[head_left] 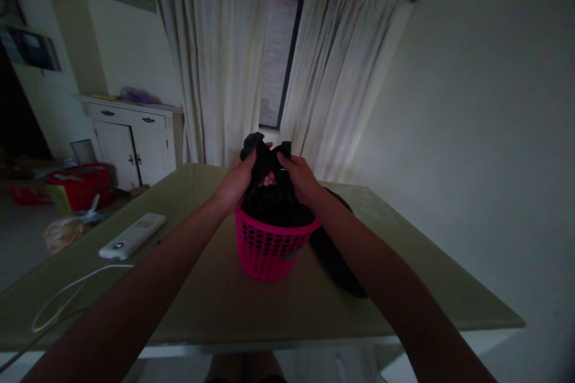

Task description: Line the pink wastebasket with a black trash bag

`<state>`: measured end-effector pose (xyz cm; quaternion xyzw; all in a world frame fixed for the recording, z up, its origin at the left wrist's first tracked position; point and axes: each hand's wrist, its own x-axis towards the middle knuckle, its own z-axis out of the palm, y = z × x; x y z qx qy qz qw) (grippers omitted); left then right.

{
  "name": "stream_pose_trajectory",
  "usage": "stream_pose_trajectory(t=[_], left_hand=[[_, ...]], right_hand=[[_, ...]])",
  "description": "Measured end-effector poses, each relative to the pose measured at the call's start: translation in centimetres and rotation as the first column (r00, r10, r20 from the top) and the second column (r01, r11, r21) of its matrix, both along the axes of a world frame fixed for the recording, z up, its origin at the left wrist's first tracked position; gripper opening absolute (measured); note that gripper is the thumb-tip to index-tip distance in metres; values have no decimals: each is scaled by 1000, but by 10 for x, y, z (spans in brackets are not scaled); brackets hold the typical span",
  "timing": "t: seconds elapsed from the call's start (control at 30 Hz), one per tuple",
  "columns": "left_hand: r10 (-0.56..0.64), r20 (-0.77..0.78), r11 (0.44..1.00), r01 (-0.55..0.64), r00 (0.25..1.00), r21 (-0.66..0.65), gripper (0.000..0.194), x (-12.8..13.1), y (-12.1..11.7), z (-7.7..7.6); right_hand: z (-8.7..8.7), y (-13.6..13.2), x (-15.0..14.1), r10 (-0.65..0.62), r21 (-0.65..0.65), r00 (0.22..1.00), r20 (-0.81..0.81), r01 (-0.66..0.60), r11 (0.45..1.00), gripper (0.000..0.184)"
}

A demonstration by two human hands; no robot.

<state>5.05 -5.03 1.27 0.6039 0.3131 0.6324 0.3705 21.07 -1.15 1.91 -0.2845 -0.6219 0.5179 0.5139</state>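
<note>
A bright pink perforated plastic basket [266, 251] stands upright on the table, lined with a black plastic bag [274, 203]. My left hand [238, 179] grips the bag's gathered edge on the left, above the rim. On the right, my right hand [300, 176] pinches another part of the same bag. The bag's upper parts are pulled up and come close together between my hands. Something small and pinkish shows through a gap there, too dim to name. Behind my right forearm lies a black object [335, 254], partly hidden, on the table.
The pale green table [215, 305] carries a white power strip [133, 237] and a white cable [67, 290] at the left. Farther back are a white cabinet [135, 131], red bags [83, 185] on the floor and long curtains [224, 60]. A wall [471, 131] runs along the right.
</note>
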Motion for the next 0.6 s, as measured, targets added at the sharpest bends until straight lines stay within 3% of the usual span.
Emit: stream_pose_trajectory(t=[0.07,0.13,0.23,0.3,0.4,0.47,0.53,0.6], left_hand=[[104,-193,982,-70,976,176,39,-6,-3,1],[242,-399,932,-97,884,350,40,-12,-7,2],[372,-523,874,-99,767,476,51,-16,-8,2],[453,-497,831,-148,740,537,49,-17,-4,1],[523,-465,799,-219,714,560,37,-19,2,1],[489,-482,831,-220,728,510,29,-20,5,1],[429,-487,874,-214,761,436,21,-20,7,1],[390,-454,902,-233,801,363,17,-17,9,1]], right_hand=[[-1,4,2,-151,23,987,56,150,988,40],[-1,6,5,-227,117,963,144,211,971,34],[1,6,10,-163,232,948,275,99,968,15],[2,1,13,-88,184,937,338,26,983,17],[3,-10,18,89,35,940,331,-107,994,26],[2,-16,21,181,9,936,303,-193,981,30],[0,-18,22,170,33,932,319,-190,981,38],[-2,-18,20,15,153,926,378,-79,985,40]])
